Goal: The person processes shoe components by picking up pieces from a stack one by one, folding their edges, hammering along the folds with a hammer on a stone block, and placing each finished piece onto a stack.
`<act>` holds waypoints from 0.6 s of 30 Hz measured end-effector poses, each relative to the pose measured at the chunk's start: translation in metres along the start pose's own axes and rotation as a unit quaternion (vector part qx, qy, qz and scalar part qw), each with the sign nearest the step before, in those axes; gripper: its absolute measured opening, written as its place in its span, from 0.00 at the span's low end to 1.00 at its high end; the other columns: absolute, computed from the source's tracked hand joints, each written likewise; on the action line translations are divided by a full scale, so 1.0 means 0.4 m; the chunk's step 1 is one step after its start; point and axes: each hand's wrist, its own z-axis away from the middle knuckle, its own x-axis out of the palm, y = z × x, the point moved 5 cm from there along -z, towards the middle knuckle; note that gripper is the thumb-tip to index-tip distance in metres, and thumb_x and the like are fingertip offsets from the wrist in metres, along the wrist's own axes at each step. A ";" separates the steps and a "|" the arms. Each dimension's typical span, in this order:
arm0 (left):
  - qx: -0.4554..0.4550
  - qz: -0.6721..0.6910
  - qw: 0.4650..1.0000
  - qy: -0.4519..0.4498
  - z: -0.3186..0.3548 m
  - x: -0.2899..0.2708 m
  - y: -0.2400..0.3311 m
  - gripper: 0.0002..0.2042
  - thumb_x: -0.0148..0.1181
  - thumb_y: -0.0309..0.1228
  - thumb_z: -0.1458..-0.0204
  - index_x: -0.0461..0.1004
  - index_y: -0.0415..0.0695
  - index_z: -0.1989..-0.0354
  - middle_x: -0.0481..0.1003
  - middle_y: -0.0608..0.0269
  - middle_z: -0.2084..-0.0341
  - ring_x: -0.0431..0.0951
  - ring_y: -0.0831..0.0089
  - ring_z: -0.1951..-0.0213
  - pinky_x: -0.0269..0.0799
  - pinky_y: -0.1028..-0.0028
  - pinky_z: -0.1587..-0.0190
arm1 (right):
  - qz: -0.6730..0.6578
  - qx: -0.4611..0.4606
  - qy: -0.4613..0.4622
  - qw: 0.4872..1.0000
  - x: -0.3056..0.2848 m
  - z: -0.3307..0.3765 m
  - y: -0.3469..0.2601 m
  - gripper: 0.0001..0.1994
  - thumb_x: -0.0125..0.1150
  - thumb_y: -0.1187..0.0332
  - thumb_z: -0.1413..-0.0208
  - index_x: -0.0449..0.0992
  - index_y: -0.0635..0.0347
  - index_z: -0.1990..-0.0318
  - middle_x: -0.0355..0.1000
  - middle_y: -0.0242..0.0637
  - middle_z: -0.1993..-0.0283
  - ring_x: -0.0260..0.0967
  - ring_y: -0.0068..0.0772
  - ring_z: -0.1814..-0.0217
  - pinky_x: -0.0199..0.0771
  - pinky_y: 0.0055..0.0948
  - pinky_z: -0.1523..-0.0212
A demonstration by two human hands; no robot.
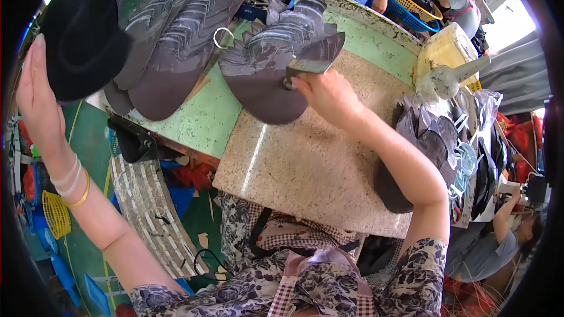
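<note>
My left hand (40, 97) is raised at the far left, its fingers straight along the edge of a black, molded piece (85, 35) that looks like a shoe upper; its thumb is hidden. Over the table, my right hand (330, 98) pinches the lifted, curled edge of a dark grey insole-shaped sheet (323, 54). This sheet is at the right end of a fanned stack of insole-shaped sheets (264, 94) with whitish smears along their edges. A small dark lump shows by my fingertips; I cannot make out what it is.
More fanned stacks (170, 88) lie to the left on the green tabletop, near a white ring (223, 38). A speckled board (305, 164) covers the near table. Another dark stack (405, 182) is under my right forearm. A yellowish container (443, 53) stands far right. Other people work beyond.
</note>
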 end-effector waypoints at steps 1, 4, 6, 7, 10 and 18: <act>0.065 -0.102 0.988 -0.096 0.050 0.025 0.081 0.15 0.48 0.30 0.41 0.70 0.33 0.50 0.73 0.54 0.54 0.74 0.70 0.54 0.66 0.75 0.49 | -0.018 0.024 -0.028 0.999 -0.002 0.002 0.023 0.15 0.47 0.59 0.41 0.75 0.61 0.62 0.73 0.48 0.70 0.73 0.48 0.65 0.75 0.43 0.63; 0.253 -0.108 0.872 -0.405 0.288 0.188 0.380 0.12 0.51 0.25 0.49 0.73 0.33 0.58 0.76 0.53 0.62 0.79 0.64 0.65 0.74 0.71 0.64 | -0.094 0.084 0.026 0.992 -0.076 0.057 0.086 0.14 0.50 0.60 0.43 0.73 0.65 0.66 0.71 0.49 0.73 0.72 0.46 0.68 0.72 0.38 0.65; 0.283 0.160 0.833 -0.448 0.477 0.199 0.482 0.14 0.53 0.26 0.54 0.71 0.27 0.60 0.75 0.41 0.63 0.79 0.57 0.64 0.76 0.72 0.67 | -0.156 0.069 0.080 0.982 -0.130 0.101 0.063 0.14 0.54 0.62 0.45 0.71 0.68 0.71 0.67 0.48 0.78 0.66 0.43 0.75 0.66 0.35 0.72; 0.309 0.189 0.781 -0.509 0.581 0.204 0.510 0.16 0.53 0.29 0.52 0.72 0.28 0.60 0.75 0.41 0.62 0.79 0.58 0.64 0.76 0.73 0.68 | -0.165 0.072 0.105 0.978 -0.162 0.136 0.050 0.14 0.56 0.63 0.46 0.70 0.69 0.73 0.65 0.46 0.80 0.62 0.42 0.79 0.63 0.34 0.75; 0.276 0.233 0.714 -0.600 0.706 0.214 0.553 0.21 0.58 0.42 0.53 0.73 0.33 0.61 0.75 0.52 0.62 0.75 0.61 0.59 0.75 0.72 0.62 | -0.174 0.071 0.111 0.976 -0.208 0.264 0.008 0.11 0.57 0.68 0.46 0.70 0.69 0.72 0.64 0.42 0.81 0.59 0.30 0.81 0.61 0.31 0.77; 0.180 0.286 0.665 -0.665 0.627 0.378 0.514 0.18 0.60 0.33 0.52 0.71 0.35 0.54 0.66 0.50 0.47 0.62 0.52 0.42 0.58 0.57 0.41 | -0.142 -0.024 -0.015 0.989 -0.121 0.527 -0.031 0.09 0.61 0.74 0.53 0.72 0.62 0.62 0.66 0.40 0.76 0.68 0.38 0.80 0.66 0.31 0.81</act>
